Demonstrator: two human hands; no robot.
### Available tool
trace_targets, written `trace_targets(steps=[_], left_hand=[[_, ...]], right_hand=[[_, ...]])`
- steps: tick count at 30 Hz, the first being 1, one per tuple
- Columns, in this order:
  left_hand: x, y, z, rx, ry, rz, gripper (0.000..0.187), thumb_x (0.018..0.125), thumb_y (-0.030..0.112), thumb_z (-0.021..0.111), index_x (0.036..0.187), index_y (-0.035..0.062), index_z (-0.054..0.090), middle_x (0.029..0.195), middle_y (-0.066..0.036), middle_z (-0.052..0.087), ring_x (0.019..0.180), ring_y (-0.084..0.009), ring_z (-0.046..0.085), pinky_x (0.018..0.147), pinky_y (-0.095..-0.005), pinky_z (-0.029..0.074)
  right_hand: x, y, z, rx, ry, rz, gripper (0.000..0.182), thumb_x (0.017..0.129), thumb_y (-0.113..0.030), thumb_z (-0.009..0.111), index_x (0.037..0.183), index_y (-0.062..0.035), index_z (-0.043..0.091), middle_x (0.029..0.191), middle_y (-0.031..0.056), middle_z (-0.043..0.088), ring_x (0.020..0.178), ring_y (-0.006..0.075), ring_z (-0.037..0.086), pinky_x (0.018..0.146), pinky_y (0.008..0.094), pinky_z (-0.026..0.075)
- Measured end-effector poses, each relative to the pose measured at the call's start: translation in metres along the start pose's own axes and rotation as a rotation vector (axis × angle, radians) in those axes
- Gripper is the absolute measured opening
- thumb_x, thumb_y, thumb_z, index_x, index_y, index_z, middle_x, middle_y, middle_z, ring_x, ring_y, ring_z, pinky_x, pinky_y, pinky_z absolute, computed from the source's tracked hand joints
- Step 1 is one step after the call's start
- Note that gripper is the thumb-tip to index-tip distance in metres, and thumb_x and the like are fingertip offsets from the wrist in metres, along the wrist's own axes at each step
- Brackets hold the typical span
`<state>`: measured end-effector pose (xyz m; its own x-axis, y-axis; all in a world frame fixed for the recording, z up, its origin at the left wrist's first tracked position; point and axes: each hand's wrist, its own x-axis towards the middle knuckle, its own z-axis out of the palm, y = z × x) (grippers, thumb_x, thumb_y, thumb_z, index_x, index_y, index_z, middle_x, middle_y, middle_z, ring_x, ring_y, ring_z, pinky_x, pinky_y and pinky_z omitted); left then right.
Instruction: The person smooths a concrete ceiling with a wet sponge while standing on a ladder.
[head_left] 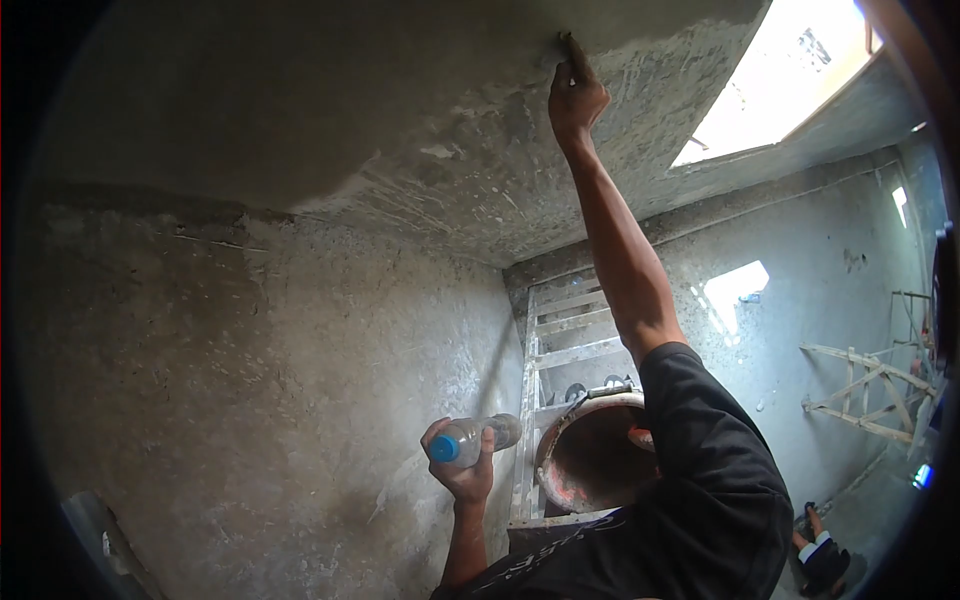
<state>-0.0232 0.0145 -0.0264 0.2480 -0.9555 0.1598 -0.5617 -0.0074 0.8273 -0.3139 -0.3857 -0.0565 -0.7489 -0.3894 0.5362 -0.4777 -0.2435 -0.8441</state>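
My left hand (pixel 462 480) is wrapped around a plastic bottle (pixel 480 438) with a blue cap, held tilted on its side in front of the rough wall (pixel 300 400). My right arm stretches up across the view. At its end, my right hand (pixel 578 100) has most fingers curled in, with one finger extended against the grey plastered surface (pixel 400 90) above. A tiny pale spot shows at that fingertip, and I cannot tell whether it is something pinched there. Smooth, darker plaster meets a rougher, streaked patch near this hand.
Below my arm, a round bucket (pixel 548 455) stands beside a whitish wooden ladder-like frame (pixel 575 353), partly hidden by my sleeve. A bright opening (pixel 770 100) is at upper right. Wooden trestles (pixel 870 395) lean at the right, and another person (pixel 825 565) is far below.
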Motion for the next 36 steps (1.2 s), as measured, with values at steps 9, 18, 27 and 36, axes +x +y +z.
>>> trace_targets(steps=[9, 18, 27, 36], left_hand=[[0.0, 0.005, 0.0, 0.05, -0.013, 0.047, 0.053, 0.074, 0.022, 0.079, 0.112, -0.0015, 0.049, 0.102, -0.011, 0.054, 0.09, -0.0217, 0.056, 0.082, -0.0357, 0.046], [0.002, -0.002, -0.006, 0.087, -0.01, 0.071, 0.054, 0.074, 0.023, 0.079, 0.112, -0.0018, 0.049, 0.102, -0.011, 0.054, 0.091, -0.022, 0.056, 0.082, -0.036, 0.046], [0.0, -0.004, -0.003, 0.044, -0.012, 0.057, 0.053, 0.074, 0.021, 0.079, 0.111, -0.0015, 0.049, 0.101, -0.01, 0.053, 0.09, -0.0201, 0.054, 0.082, -0.0346, 0.046], [0.002, -0.002, -0.003, 0.056, 0.006, 0.045, 0.056, 0.071, 0.024, 0.082, 0.11, -0.0014, 0.052, 0.105, -0.013, 0.055, 0.093, -0.0267, 0.057, 0.082, -0.0388, 0.047]], right_hand=[[-0.02, 0.002, 0.02, -0.16, -0.016, -0.063, 0.048, 0.084, -0.004, 0.055, 0.131, -0.0059, 0.051, 0.112, 0.0131, 0.065, 0.097, 0.0264, 0.067, 0.079, 0.0332, 0.052], [-0.004, 0.002, 0.023, 0.02, 0.22, -0.011, 0.046, 0.087, -0.01, 0.057, 0.131, 0.0007, 0.048, 0.106, 0.0116, 0.069, 0.094, 0.0188, 0.069, 0.078, 0.0304, 0.052], [-0.003, 0.0, 0.014, 0.086, 0.194, 0.106, 0.048, 0.086, -0.012, 0.059, 0.133, -0.0068, 0.049, 0.107, 0.011, 0.068, 0.092, 0.027, 0.068, 0.076, 0.0322, 0.052], [-0.021, -0.019, 0.004, 0.003, 0.048, 0.126, 0.044, 0.088, -0.008, 0.052, 0.132, -0.0021, 0.049, 0.107, 0.0127, 0.068, 0.093, 0.026, 0.068, 0.075, 0.0341, 0.053]])
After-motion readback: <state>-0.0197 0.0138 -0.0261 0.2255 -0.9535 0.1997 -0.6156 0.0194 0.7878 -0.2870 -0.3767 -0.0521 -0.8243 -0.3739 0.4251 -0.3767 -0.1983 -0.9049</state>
